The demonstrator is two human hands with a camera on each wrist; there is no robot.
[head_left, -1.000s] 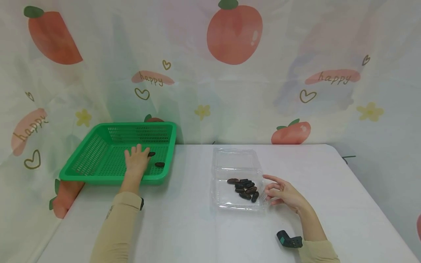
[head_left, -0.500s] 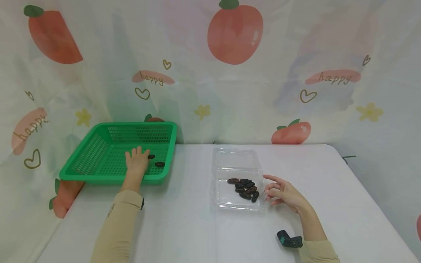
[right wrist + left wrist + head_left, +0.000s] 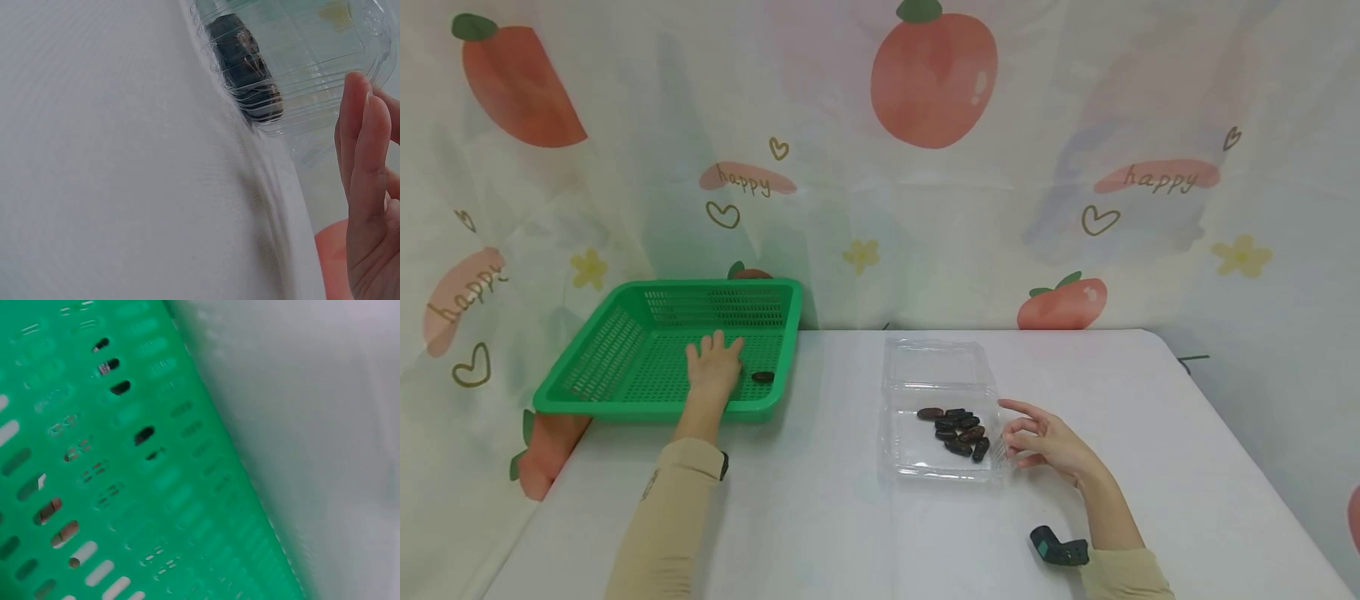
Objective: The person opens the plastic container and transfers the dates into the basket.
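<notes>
Inside the green basket [image 3: 655, 408], the left hand [image 3: 712, 375] now hides a date, grip unclear, leaving one visible date [image 3: 763, 377]; outside it, the right hand [image 3: 1051, 443] is relaxed.

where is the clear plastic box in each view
Head: the clear plastic box sits just right of centre, below the middle, lid open.
Left wrist: not visible; the green basket takes up the left side instead.
Right wrist: part of the clear plastic box shows at upper right.
Shared landmark, head and right wrist: the right hand, beside the box in both.
</notes>
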